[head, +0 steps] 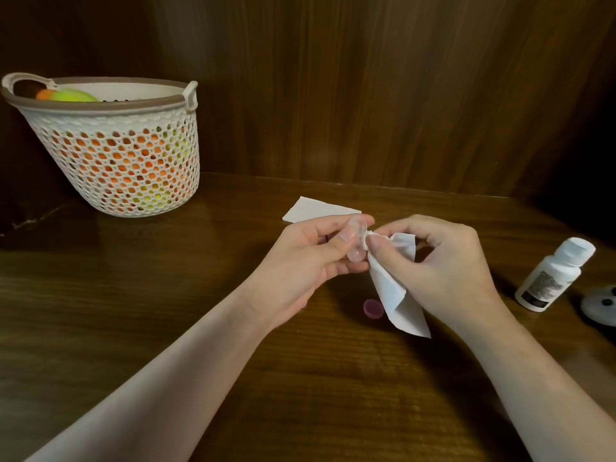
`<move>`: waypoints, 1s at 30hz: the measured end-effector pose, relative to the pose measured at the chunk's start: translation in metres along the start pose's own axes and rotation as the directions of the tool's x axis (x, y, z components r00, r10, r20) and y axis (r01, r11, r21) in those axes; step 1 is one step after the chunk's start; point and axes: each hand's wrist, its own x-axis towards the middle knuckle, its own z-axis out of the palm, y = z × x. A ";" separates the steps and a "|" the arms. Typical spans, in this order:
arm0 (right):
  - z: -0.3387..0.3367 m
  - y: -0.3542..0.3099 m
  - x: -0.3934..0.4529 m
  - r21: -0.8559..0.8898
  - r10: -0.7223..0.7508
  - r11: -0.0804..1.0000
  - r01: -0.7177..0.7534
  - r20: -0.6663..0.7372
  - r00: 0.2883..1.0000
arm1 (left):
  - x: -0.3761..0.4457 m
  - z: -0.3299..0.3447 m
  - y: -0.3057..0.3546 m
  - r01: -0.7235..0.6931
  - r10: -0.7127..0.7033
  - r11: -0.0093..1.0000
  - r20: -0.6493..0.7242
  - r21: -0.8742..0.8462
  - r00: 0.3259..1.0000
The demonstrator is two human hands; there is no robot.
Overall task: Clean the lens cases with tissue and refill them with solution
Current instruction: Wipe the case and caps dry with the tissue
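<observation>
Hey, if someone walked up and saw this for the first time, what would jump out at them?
First, the two hands at the centre: the left hand holds a clear lens case while the right hand presses a white tissue against it. Next, the white lattice basket of orange and green things at the back left. Then the white solution bottle standing at the right, and a small pink cap on the table below the hands.
</observation>
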 end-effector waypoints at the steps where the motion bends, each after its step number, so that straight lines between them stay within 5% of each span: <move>1: -0.001 0.001 0.000 -0.044 -0.053 0.998 0.052 -0.003 0.999 | 0.000 0.000 0.001 0.009 -0.009 1.000 -0.002 -0.008 1.000; 10: -0.011 0.006 0.002 -0.098 -0.218 0.968 0.229 0.108 0.970 | 0.000 -0.002 -0.004 0.027 -0.027 1.000 -0.004 -0.006 1.000; 22: -0.004 -0.006 0.000 -0.317 -0.278 0.892 0.324 0.182 0.943 | 0.002 -0.008 -0.009 0.045 -0.042 0.996 -0.041 0.080 0.998; 30: -0.008 -0.002 0.000 -0.287 -0.240 0.910 0.299 0.225 0.944 | 0.000 -0.003 -0.006 0.057 -0.044 0.982 -0.072 0.180 0.996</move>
